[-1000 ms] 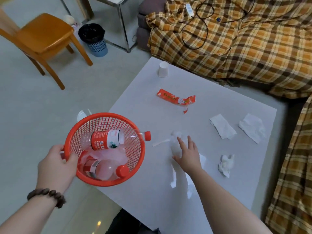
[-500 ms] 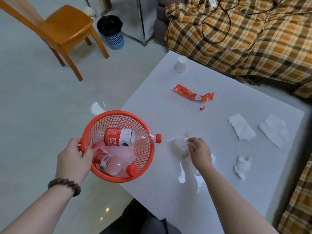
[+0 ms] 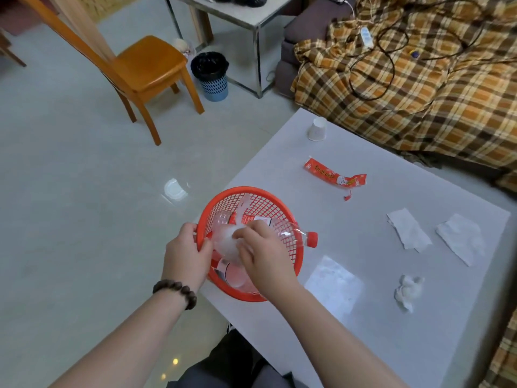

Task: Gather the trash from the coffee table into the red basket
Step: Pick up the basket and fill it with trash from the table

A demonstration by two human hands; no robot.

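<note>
My left hand grips the near-left rim of the red basket, which is over the left edge of the white coffee table. My right hand is over the basket, holding a crumpled clear plastic wrap inside it. Two plastic bottles lie in the basket; one bottle's red cap sticks out over the rim. On the table lie a red snack wrapper, an upturned paper cup, two flat tissues, a crumpled tissue and a clear film.
A plaid-covered sofa with cables borders the table's far and right sides. On the floor to the left stand a wooden chair and a black-lined blue bin. A metal-legged side table is behind them.
My right hand picked the crumpled clear wrap off the table and carried it left into the basket. The basket moved right, over the table edge.
</note>
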